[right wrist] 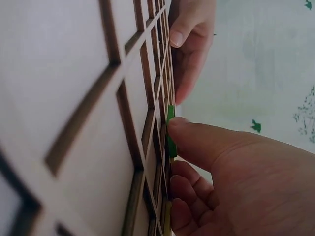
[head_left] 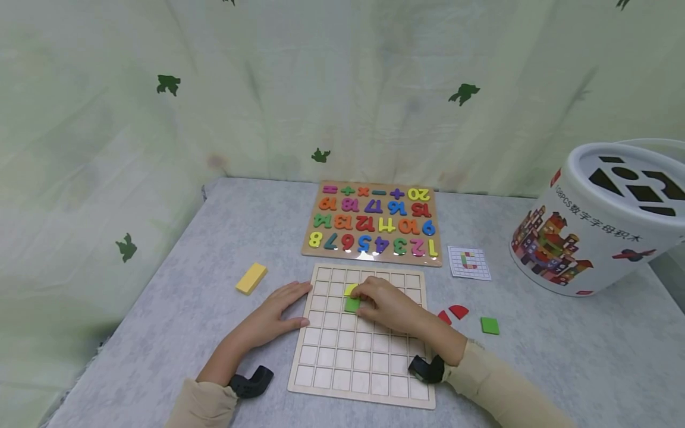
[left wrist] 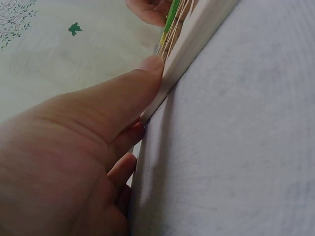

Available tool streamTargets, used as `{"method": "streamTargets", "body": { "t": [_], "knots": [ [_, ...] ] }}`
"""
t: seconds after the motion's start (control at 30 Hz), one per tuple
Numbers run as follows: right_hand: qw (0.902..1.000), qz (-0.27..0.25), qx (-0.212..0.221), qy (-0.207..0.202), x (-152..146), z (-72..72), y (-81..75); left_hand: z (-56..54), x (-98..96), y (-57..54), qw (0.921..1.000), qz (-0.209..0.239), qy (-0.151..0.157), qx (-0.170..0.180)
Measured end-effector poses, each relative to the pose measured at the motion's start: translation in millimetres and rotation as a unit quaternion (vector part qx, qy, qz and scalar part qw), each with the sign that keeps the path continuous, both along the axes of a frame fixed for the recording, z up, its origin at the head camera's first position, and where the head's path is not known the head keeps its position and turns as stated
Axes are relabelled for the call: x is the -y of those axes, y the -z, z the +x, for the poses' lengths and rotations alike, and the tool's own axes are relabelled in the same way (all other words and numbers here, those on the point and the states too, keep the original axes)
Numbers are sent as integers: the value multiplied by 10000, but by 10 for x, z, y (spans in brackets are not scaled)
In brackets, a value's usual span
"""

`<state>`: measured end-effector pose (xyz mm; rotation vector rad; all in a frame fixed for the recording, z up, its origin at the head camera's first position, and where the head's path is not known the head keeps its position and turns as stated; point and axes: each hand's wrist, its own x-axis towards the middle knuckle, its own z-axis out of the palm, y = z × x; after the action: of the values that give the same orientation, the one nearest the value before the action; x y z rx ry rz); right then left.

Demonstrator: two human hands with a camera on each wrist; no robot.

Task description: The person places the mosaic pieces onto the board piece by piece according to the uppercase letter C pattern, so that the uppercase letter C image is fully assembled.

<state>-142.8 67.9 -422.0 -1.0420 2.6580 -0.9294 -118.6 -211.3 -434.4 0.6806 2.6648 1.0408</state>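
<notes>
A pale wooden grid board (head_left: 342, 356) lies flat on the table. My left hand (head_left: 280, 312) rests at its left edge, fingers extended, the thumb touching the rim in the left wrist view. Over the upper middle cells, my right hand (head_left: 387, 302) has its fingers curled at a green square tile (head_left: 351, 305). The right wrist view shows its thumb against this green tile (right wrist: 172, 140), with the other fingertips bent close to the grid. Just behind the green tile is a yellow piece (head_left: 350, 289), partly covered by the right fingers.
Behind the board lies a colourful number puzzle (head_left: 371, 223). A pattern card (head_left: 469, 263), red quarter-round pieces (head_left: 458, 311) and another green square (head_left: 489, 326) are on the right. A large white bucket (head_left: 594, 238) stands far right, a yellow block (head_left: 251, 279) left.
</notes>
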Motion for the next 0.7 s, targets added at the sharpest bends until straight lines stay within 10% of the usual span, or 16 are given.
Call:
{"method": "streamTargets", "body": {
  "t": [0.4,0.7],
  "knots": [
    [9997,197,-141,43,25,21,-14,-5,-2,6,10000,-15,17,-65],
    [9912,-603,1137,295,-114,73,-114,-1,-3,-14,10000,-76,35,-11]
  ]
}}
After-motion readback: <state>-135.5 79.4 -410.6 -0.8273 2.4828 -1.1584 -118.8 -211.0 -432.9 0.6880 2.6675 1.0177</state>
